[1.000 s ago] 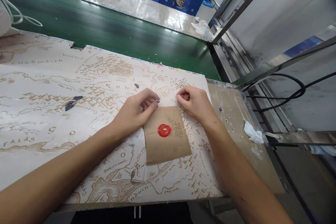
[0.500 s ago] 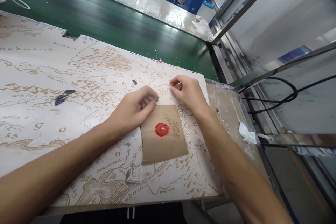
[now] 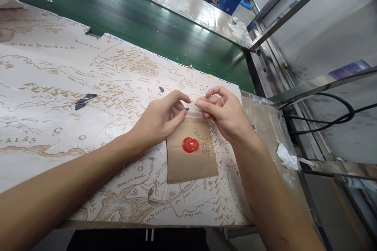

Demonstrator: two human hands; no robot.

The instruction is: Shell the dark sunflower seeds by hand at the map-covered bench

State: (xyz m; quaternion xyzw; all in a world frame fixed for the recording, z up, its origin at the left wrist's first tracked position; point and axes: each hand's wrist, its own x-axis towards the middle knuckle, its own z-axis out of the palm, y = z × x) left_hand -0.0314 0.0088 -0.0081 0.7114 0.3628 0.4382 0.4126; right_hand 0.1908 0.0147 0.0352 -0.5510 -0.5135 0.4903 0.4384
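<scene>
A brown paper envelope point(image 3: 191, 160) with a red wax seal point(image 3: 190, 144) lies flat on a large map-printed sheet point(image 3: 88, 98). My left hand point(image 3: 160, 117) rests at the envelope's upper left corner, thumb and forefinger pinched on a tiny dark piece. My right hand point(image 3: 225, 111) hovers at the envelope's upper right, its fingers pinched together on something I cannot make out. The two pinches nearly meet above the envelope's top edge.
Small dark bits point(image 3: 84, 101) lie on the map to the left, another dark bit point(image 3: 161, 89) near my left hand. A green conveyor belt point(image 3: 132, 27) runs behind the sheet. A metal frame, black cables point(image 3: 330, 113) and crumpled white tissue point(image 3: 287, 159) are at the right.
My right hand has come back from the sheet's far edge toward my left hand, so the fingertips now almost touch above the envelope. The camera shifted slightly.
</scene>
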